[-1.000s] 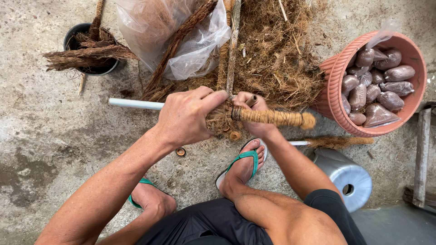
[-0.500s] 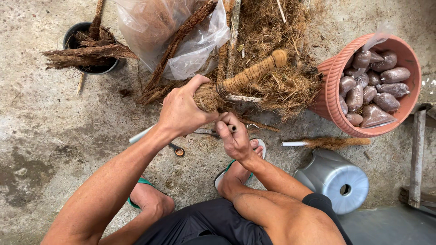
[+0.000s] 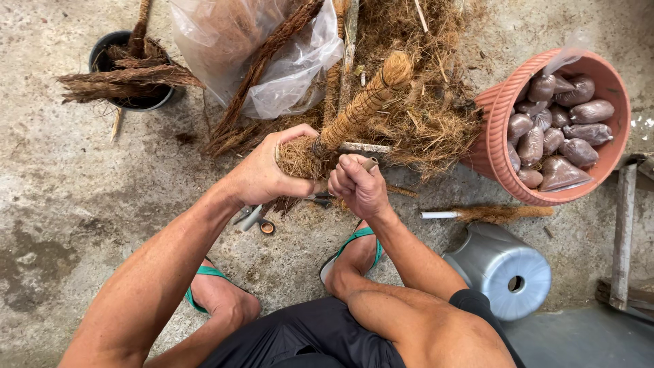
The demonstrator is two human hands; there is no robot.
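Currently, the left hand (image 3: 262, 174) clamps its fingers around the loose fibre end of the coir-wrapped pole (image 3: 361, 105). The right hand (image 3: 357, 184) is fisted just beside it, fingers closed on a thin cord.

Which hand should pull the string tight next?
Probably the right hand: it is fisted at the base of the fibre-wrapped pole, seemingly gripping something thin, while the left hand is busy clutching the fibre bundle.

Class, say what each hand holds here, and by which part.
Left hand grips the fibre-wrapped pole at its loose, shaggy lower end. Right hand is fisted beside it; what it holds cannot be told.
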